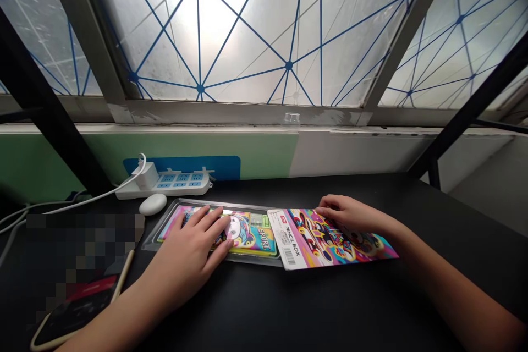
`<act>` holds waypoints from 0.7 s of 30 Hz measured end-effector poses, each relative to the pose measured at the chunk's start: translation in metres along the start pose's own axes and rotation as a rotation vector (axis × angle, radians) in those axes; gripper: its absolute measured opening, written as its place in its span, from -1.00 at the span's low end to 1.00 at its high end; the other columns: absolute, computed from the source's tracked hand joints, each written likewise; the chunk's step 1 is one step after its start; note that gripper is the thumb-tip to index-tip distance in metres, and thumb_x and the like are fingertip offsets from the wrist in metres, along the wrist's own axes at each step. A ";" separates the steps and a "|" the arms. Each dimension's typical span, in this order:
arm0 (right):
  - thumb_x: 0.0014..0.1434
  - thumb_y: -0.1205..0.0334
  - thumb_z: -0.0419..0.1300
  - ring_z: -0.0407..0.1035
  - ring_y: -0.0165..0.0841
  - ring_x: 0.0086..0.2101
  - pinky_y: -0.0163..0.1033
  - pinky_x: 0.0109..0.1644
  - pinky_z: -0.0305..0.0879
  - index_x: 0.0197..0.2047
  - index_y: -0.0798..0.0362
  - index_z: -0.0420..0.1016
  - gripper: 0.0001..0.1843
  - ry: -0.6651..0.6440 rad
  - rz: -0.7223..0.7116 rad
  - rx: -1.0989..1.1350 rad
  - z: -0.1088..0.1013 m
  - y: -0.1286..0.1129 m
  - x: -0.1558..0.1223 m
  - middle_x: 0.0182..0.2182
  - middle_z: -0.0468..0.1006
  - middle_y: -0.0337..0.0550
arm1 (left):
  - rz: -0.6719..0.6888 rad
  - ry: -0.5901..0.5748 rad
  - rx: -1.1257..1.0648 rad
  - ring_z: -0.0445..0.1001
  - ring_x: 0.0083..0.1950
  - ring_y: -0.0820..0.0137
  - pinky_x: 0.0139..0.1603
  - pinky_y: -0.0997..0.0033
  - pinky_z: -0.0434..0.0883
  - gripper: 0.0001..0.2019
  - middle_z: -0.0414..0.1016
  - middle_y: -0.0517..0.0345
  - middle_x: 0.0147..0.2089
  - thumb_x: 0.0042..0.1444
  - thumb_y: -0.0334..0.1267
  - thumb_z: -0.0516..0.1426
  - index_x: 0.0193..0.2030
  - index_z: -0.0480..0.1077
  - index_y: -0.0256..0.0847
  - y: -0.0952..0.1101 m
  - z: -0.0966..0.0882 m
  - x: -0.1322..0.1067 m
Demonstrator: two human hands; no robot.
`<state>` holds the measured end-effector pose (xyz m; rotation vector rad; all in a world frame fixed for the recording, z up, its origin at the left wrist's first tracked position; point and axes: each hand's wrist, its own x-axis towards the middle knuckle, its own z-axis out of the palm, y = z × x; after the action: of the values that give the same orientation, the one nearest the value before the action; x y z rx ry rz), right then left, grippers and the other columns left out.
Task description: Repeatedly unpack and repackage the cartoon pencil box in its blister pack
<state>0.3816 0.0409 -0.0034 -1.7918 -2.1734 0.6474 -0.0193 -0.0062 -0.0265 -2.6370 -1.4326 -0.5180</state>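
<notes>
My left hand (202, 239) lies with fingers spread over a colourful pencil box (262, 239), covering its middle. A cartoon face and the word SPORT show on the lid. The pencil box sits in a clear plastic tray (247, 258) on the dark desk. To its right, a bright printed card (305, 236) marked PENCIL BOX overlaps the tray's right end. My right hand (350, 213) is closed at the card's upper edge, fingers curled; its thumb is partly hidden.
A white power strip (181, 182) with a plugged-in charger (147, 175) stands at the back left. Before it rests a white computer mouse (153, 204). A phone (82, 308) lies at the front left, partly blurred out. Dark metal bars (466, 113) slant up at both sides.
</notes>
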 end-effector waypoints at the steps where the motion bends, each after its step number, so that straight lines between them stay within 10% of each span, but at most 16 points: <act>1: 0.19 -0.28 0.15 0.49 -0.14 -0.28 -0.12 -0.22 0.39 -0.28 -0.04 0.59 -0.52 0.039 -0.015 -0.016 0.003 -0.006 -0.001 -0.30 0.63 -0.09 | 0.008 0.005 0.009 0.32 0.35 -0.04 0.31 -0.22 0.18 -0.58 0.41 0.07 0.34 0.38 0.05 -0.01 0.25 0.42 0.03 0.000 0.000 0.000; 5: 0.19 -0.27 0.17 0.41 -0.04 0.00 0.03 0.12 0.26 -0.06 -0.06 0.57 -0.50 0.143 -0.096 -0.038 0.024 -0.034 -0.002 -0.03 0.59 -0.04 | 0.047 0.008 0.036 0.37 0.28 -0.03 0.24 -0.20 0.23 -0.59 0.45 0.04 0.30 0.38 0.05 -0.02 0.23 0.43 0.03 0.000 -0.005 0.002; 11: 0.19 -0.30 0.18 0.47 -0.17 -0.23 -0.14 -0.21 0.36 -0.15 -0.05 0.57 -0.51 0.116 -0.066 0.035 0.036 -0.039 -0.001 -0.20 0.62 -0.10 | 0.072 0.000 0.021 0.34 0.25 0.02 0.21 0.00 0.32 -0.55 0.45 0.03 0.25 0.36 0.05 0.01 0.31 0.37 0.02 -0.002 -0.006 0.002; 21: 0.06 -0.28 0.29 0.48 -0.13 -0.18 -0.14 -0.13 0.34 -0.22 -0.06 0.60 -0.53 0.119 -0.009 0.050 0.015 -0.019 0.001 -0.18 0.62 -0.14 | 0.094 -0.034 0.016 0.30 0.26 -0.01 0.20 -0.08 0.32 -0.54 0.40 0.00 0.28 0.39 0.03 0.00 0.36 0.32 0.06 -0.005 -0.006 0.000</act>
<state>0.3581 0.0364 -0.0069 -1.7474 -2.0684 0.5719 -0.0249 -0.0045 -0.0215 -2.6971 -1.3077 -0.4522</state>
